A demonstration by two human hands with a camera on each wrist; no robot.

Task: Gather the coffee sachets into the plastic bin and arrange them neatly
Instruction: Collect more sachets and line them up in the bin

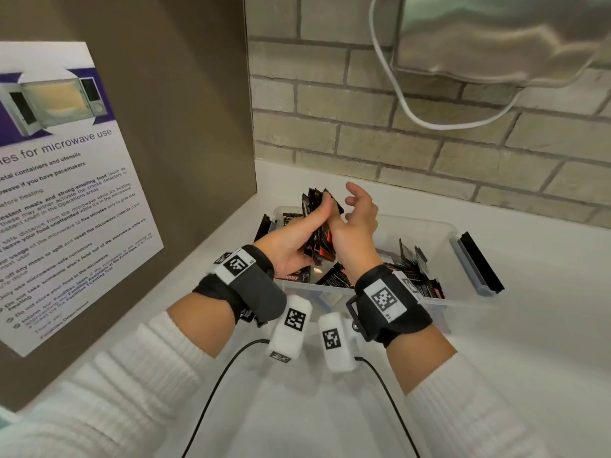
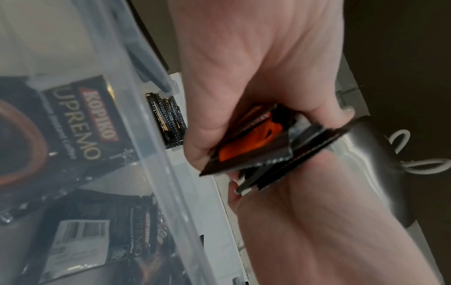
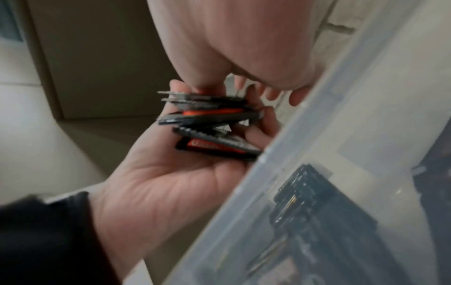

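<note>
My left hand grips an upright stack of black coffee sachets above the left end of the clear plastic bin. Beside the stack is my right hand, its heel against the sachets and its fingers raised and loose. Several loose sachets lie jumbled in the bin. In the left wrist view my left hand clamps the stack beside the bin wall. In the right wrist view the stack lies across my left palm, under my right hand.
The bin sits on a white counter in a corner. A brown panel with a microwave notice stands to the left, a brick wall behind. A white cable hangs from a metal appliance above the right.
</note>
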